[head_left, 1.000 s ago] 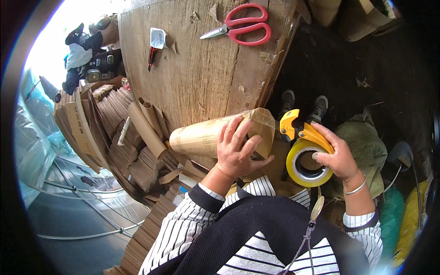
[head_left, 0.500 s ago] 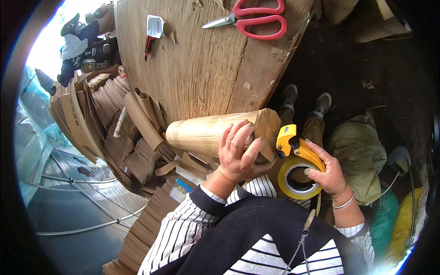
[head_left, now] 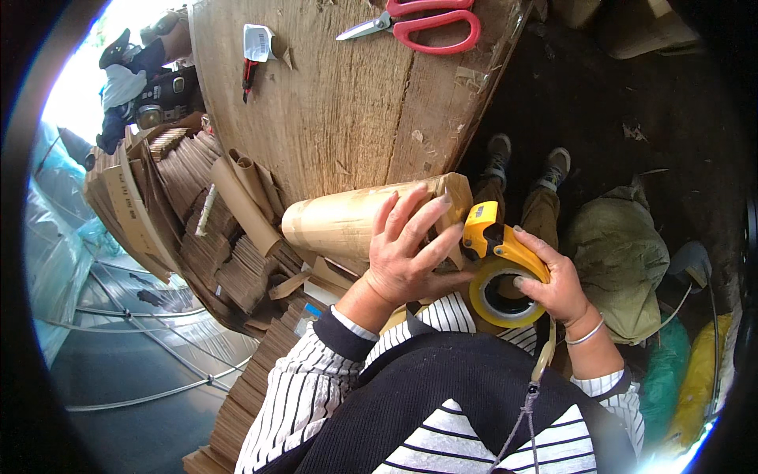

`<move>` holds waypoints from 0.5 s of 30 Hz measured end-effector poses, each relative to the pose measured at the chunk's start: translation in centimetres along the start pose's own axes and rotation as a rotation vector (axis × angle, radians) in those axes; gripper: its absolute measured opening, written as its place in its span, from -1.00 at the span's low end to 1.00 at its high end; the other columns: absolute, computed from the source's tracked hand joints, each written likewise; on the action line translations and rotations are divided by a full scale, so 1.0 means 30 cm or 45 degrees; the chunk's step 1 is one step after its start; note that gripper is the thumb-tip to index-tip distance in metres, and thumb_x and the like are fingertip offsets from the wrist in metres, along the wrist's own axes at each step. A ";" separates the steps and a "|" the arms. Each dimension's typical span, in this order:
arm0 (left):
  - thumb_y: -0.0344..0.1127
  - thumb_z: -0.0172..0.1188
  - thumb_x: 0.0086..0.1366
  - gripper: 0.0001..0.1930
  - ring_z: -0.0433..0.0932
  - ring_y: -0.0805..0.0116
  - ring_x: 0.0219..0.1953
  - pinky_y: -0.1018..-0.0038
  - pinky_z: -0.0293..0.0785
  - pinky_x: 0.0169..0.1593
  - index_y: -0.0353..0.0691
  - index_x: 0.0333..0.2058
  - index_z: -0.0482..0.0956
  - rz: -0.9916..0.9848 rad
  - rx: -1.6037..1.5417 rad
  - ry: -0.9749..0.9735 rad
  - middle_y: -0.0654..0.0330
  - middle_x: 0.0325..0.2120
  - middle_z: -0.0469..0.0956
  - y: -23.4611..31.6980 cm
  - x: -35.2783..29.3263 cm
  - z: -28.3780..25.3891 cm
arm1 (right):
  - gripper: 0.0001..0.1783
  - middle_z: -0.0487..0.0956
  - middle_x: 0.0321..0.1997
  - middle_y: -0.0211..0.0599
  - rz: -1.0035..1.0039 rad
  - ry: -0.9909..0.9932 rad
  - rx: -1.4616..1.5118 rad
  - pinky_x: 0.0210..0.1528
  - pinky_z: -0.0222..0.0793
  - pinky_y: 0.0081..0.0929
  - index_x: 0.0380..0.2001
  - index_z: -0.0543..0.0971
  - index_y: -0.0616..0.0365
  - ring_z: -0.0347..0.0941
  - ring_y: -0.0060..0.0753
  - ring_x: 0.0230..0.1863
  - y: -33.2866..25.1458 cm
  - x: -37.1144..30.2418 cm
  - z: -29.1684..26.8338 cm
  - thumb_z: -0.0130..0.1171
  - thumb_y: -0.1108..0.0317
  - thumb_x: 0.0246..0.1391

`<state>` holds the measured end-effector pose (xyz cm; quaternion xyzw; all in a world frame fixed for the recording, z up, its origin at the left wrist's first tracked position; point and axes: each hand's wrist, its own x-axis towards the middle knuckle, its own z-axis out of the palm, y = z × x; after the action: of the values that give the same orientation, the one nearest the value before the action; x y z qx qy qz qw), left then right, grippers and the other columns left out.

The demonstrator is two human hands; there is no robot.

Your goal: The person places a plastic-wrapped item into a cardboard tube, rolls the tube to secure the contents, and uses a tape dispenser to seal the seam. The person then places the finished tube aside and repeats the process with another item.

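Observation:
A thick cylinder wrapped in brown paper (head_left: 335, 221) lies at the table's near edge, its right end folded over. My left hand (head_left: 407, 257) rests against the cylinder near that folded end, fingers stretched and spread. In my right hand (head_left: 562, 288) is a yellow tape dispenser (head_left: 521, 251), gripped with the thumb inside its loop. The dispenser carries a roll of yellowish tape (head_left: 505, 316). Its head is at the folded paper end, close to my left fingertips; whether it touches the paper I cannot tell.
Red-handled scissors (head_left: 437, 31) and a red utility knife (head_left: 249, 79) lie on the wooden table (head_left: 316, 118). Stacked cardboard sheets (head_left: 197, 166) and paper rolls (head_left: 241, 201) stand at left. A green sack (head_left: 616, 261) sits on the floor at right.
The dispenser has moved up and left, against the cylinder's folded end. My left fingers have shifted along the paper toward that end and straightened.

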<state>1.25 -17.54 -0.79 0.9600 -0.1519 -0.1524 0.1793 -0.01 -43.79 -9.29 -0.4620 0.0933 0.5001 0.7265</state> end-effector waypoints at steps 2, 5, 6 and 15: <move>0.12 0.49 -0.17 -0.32 0.33 -0.06 0.25 -0.05 0.14 0.29 0.02 -0.04 0.54 0.112 -0.087 -0.003 0.08 0.15 0.41 -0.029 -0.001 -0.005 | -0.24 0.43 0.31 -0.10 0.006 0.003 0.034 0.34 0.21 -0.42 0.27 0.38 0.21 0.37 -0.34 0.28 0.007 -0.002 0.004 0.23 0.58 -0.12; -0.01 0.54 -0.28 -0.22 0.33 -0.11 0.24 -0.05 0.17 0.28 -0.03 0.01 0.48 0.053 -0.045 -0.101 0.00 0.17 0.35 -0.035 -0.001 -0.018 | -0.24 0.43 0.30 -0.12 0.017 -0.015 0.138 0.35 0.20 -0.44 0.29 0.36 0.21 0.37 -0.36 0.27 0.024 -0.014 0.017 0.22 0.59 -0.09; -0.04 0.54 -0.30 -0.20 0.33 -0.12 0.24 -0.05 0.18 0.28 -0.05 0.02 0.47 0.039 -0.035 -0.103 -0.02 0.17 0.34 -0.035 -0.003 -0.018 | -0.23 0.43 0.30 -0.14 0.026 -0.015 0.192 0.35 0.20 -0.44 0.29 0.35 0.21 0.37 -0.37 0.27 0.034 -0.022 0.025 0.22 0.59 -0.08; -0.05 0.63 -0.38 0.11 0.37 -0.16 0.19 -0.06 0.24 0.22 -0.20 0.19 0.20 -0.052 0.077 0.117 -0.15 0.17 0.32 -0.021 -0.049 0.042 | -0.23 0.43 0.30 -0.16 0.007 0.045 0.286 0.34 0.21 -0.46 0.30 0.35 0.22 0.37 -0.39 0.26 0.077 -0.048 0.049 0.23 0.58 -0.07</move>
<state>-0.38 -16.86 -1.82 0.9738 -0.1283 -0.1071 0.1540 -3.06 -43.43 -8.94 -0.3860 0.1627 0.4804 0.7706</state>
